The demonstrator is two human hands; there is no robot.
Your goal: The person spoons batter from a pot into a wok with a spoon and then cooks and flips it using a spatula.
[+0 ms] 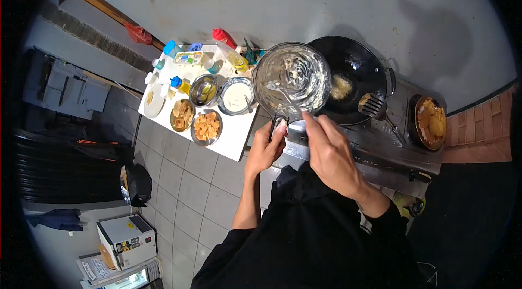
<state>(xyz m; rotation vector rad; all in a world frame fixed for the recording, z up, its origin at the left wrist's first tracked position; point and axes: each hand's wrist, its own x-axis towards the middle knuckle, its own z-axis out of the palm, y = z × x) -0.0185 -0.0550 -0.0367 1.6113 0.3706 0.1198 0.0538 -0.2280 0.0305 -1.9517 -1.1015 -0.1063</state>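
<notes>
Holding bowl [272, 66] by near side, left hand [265, 150] closed; right hand [331, 153] pinches spoon [291, 102] slanting into it, wok [356, 52] rightward.

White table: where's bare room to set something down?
Free: the white table's corner, bordered by the bowl of cubes, the bowl of white liquid and two table edges. Crowded: the wall side around the red bottle, and between the bowls.

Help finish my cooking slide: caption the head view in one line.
Left hand on a smeared bowl, right hand holding a utensil in it, beside a black wok.
</notes>
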